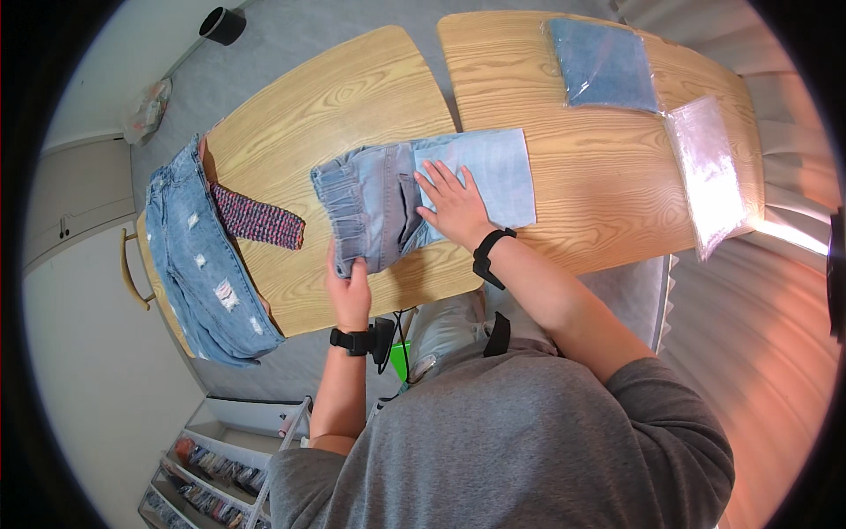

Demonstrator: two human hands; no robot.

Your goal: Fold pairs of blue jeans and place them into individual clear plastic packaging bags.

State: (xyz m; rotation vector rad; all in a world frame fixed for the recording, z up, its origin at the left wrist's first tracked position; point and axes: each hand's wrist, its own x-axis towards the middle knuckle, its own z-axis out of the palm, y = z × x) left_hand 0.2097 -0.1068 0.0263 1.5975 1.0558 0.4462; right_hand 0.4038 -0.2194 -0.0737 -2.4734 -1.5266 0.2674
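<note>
A pair of light-blue jeans (374, 207) with a gathered elastic waistband lies folded on the wooden table, waistband to the left. At the waistband's near corner my left hand (351, 289) is closed, thumb on top and fingers underneath. My right hand (458, 204) lies flat with fingers spread, palm down. Under it is a smooth, paler blue rectangle (509, 172) that runs on to the right from the jeans. Whether this is a folded leg or a separate sheet I cannot tell. Both wrists wear black straps.
Ripped blue jeans (207, 256) drape over the table's left end, beside a multicoloured knitted piece (257, 218). Clear-bagged denim (604, 66) and a shiny plastic bag (708, 172) lie on the right tabletop (608, 185). A gap divides the tabletops. A filled rack (220, 467) stands lower left.
</note>
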